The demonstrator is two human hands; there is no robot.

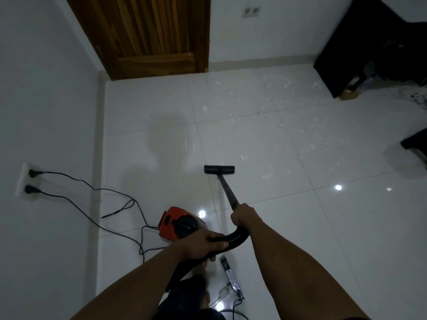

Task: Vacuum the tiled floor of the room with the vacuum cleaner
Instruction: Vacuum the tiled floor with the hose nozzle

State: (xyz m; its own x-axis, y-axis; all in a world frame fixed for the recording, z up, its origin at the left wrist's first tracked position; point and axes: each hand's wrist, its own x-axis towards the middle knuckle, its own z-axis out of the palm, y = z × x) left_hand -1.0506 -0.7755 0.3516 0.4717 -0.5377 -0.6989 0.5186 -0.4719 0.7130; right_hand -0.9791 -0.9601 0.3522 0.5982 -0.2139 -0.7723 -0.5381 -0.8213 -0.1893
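Observation:
The orange and black vacuum cleaner (178,225) sits on the white tiled floor (300,215) just left of my hands. My right hand (245,217) is shut on the upper end of the black wand (227,192). The wand slants forward to the flat black floor nozzle (219,169), which rests on a tile seam. My left hand (203,244) grips the black ribbed hose (233,240) where it curves back from the wand. Several white paper scraps (268,174) lie scattered ahead and to the right of the nozzle.
Two black plugs sit in a wall socket (27,180) at left, their cords (111,204) trailing over the floor to the vacuum. A power strip (231,278) lies near my feet. A wooden door (157,35) stands ahead. Dark furniture (360,47) fills the far right.

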